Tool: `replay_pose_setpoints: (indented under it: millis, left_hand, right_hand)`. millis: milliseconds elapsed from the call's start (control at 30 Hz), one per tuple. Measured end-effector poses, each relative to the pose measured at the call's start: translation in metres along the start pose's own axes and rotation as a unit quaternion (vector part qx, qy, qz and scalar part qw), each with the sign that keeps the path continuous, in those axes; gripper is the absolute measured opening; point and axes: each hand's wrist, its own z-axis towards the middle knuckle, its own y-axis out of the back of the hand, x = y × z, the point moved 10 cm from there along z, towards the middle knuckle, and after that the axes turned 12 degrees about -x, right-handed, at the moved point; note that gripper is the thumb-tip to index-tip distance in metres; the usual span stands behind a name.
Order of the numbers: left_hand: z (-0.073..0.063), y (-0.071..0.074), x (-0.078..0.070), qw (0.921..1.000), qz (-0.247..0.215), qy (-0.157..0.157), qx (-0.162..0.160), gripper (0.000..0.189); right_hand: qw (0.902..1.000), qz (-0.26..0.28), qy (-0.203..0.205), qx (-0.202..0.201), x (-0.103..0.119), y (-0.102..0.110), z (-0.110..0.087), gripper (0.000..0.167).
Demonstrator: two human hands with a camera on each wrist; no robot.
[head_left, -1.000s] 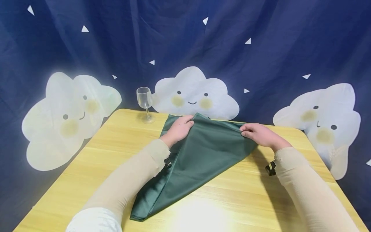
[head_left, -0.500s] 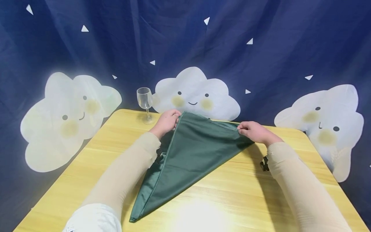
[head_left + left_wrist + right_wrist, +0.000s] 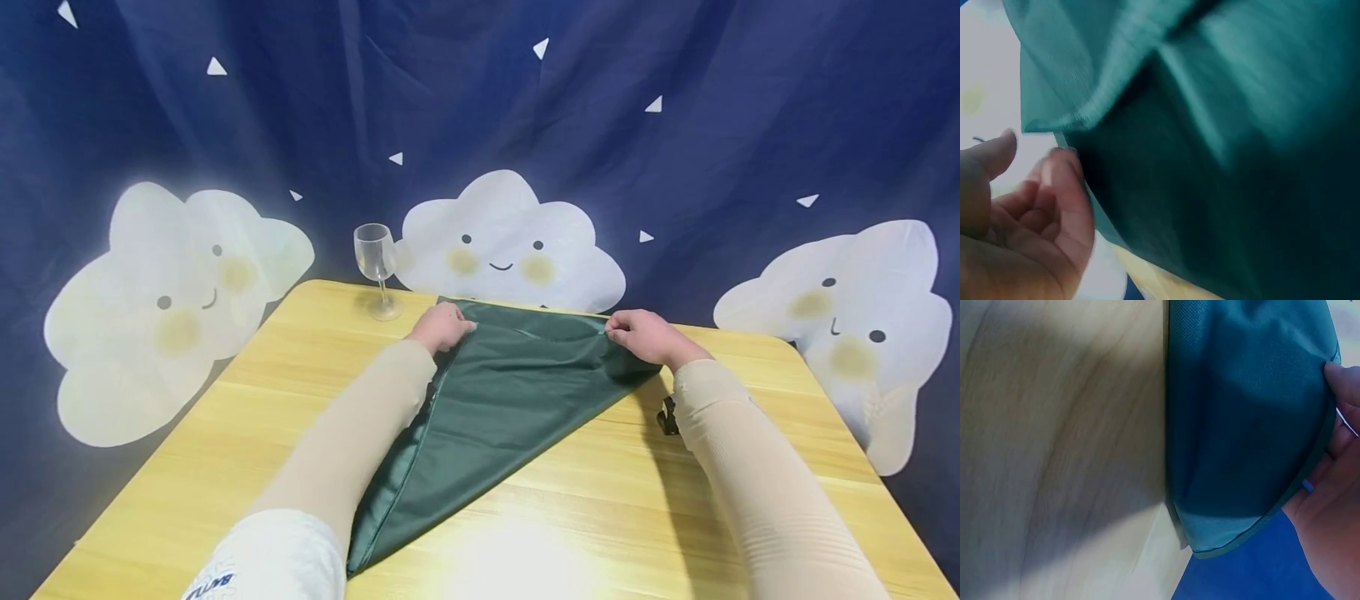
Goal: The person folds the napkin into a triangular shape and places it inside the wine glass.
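Glossy dark-green cloth (image 3: 502,400) forms a rough, creased triangle; at two o'clock the right hand (image 3: 647,335) pinches its edge, at eleven the left hand (image 3: 441,327) is loose.

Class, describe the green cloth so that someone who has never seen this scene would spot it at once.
Start at the wooden table in front of the blue cloud-print curtain. On it, the person's left hand and right hand are at the far part of a folded cloth. Its dark green colour and roughly triangular outline set it apart from the clear, upright stemmed glass.
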Motion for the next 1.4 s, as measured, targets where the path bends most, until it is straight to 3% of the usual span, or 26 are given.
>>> replay_pose_setpoints:
  millis: [133, 267, 333, 467, 567, 833, 1000, 1167, 1400]
  left_hand:
    - [0.004, -0.007, -0.013, 0.9991, 0.036, -0.011, 0.019, 0.047]
    - [0.004, -0.007, -0.025, 0.9992, -0.002, -0.037, 0.013, 0.036]
    - [0.004, -0.003, -0.026, 0.9986, -0.019, -0.049, -0.006, 0.026]
    - [0.007, 0.003, -0.014, 0.9977, -0.053, -0.031, -0.031, 0.011]
    - [0.01, 0.009, -0.001, 0.9969, -0.066, -0.012, -0.041, 0.023]
    - [0.017, 0.027, 0.024, 0.9958, -0.056, 0.007, -0.072, 0.015]
    - [0.021, 0.032, 0.038, 0.9956, -0.053, 0.027, -0.071, 0.016]
    - [0.028, 0.036, 0.05, 0.9935, -0.066, 0.054, -0.075, 0.015]
    - [0.034, 0.039, 0.055, 0.9926, -0.048, 0.06, -0.094, 0.013]
  right_hand:
    - [0.9999, 0.009, -0.005, 0.001, -0.003, 0.001, -0.001, 0.008]
    - [0.9999, 0.011, -0.01, 0.0, -0.008, 0.0, -0.002, 0.008]
    - [0.9999, 0.01, -0.009, -0.004, -0.009, 0.001, -0.002, 0.009]
    - [0.9998, 0.002, -0.009, -0.019, -0.009, 0.004, -0.001, 0.011]
    - [0.9995, -0.013, -0.009, -0.026, -0.007, 0.002, 0.004, 0.014]
    - [0.9988, -0.042, -0.006, -0.024, 0.001, -0.011, 0.018, 0.021]
    - [0.9965, -0.071, -0.006, -0.044, 0.005, -0.012, 0.026, 0.022]
    - [0.9917, -0.105, -0.011, -0.072, 0.013, -0.01, 0.036, 0.024]
    - [0.9892, -0.116, -0.021, -0.088, 0.019, -0.018, 0.049, 0.021]
